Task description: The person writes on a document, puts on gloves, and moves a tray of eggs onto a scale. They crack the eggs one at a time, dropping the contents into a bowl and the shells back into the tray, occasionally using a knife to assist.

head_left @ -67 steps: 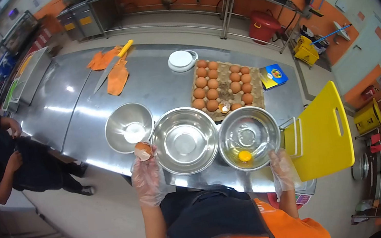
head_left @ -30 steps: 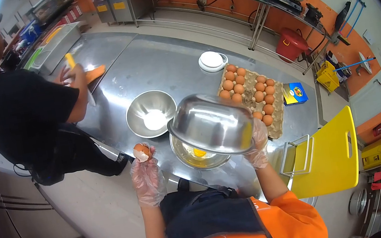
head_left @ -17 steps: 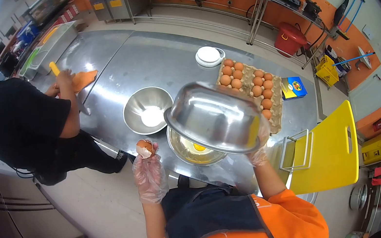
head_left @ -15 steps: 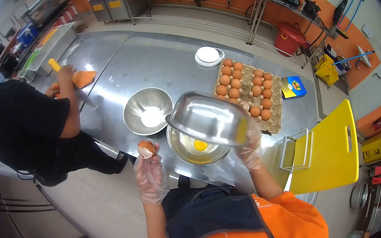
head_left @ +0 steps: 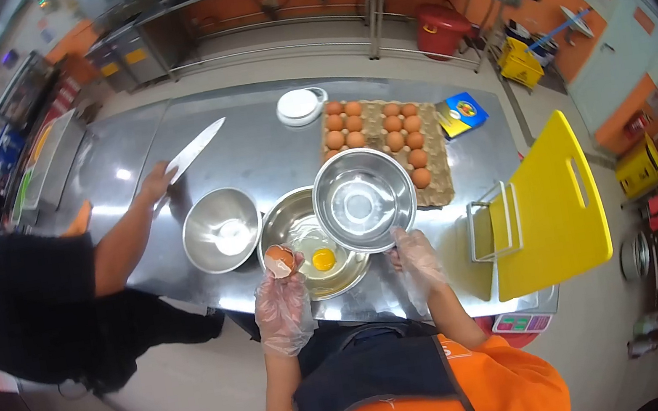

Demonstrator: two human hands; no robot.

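My left hand [head_left: 285,318], in a clear plastic glove, is closed around a cracked brown eggshell [head_left: 279,260] near the left rim of a metal mixing bowl [head_left: 285,222]. Inside that bowl lie a yellow yolk [head_left: 323,260] and clear egg white. My right hand [head_left: 417,260], also gloved, grips the near rim of a smaller steel bowl [head_left: 364,198], which overlaps the mixing bowl's right side and looks empty. To the left stands another steel bowl [head_left: 222,230]. Behind the held bowl, a cardboard egg tray [head_left: 437,189] bears several brown eggs [head_left: 396,141].
A co-worker in black [head_left: 34,283] stands at the left with a hand on a large knife [head_left: 198,148]. A yellow cutting board [head_left: 556,214] stands in a white wire rack [head_left: 493,223] at right. Farther back are a white round scale [head_left: 300,106] and a blue-yellow box [head_left: 462,113].
My right hand has turned the tilted steel bowl upright, its opening now facing up. My left hand with the eggshell has come closer to the mixing bowl. The co-worker's knife now points across the table.
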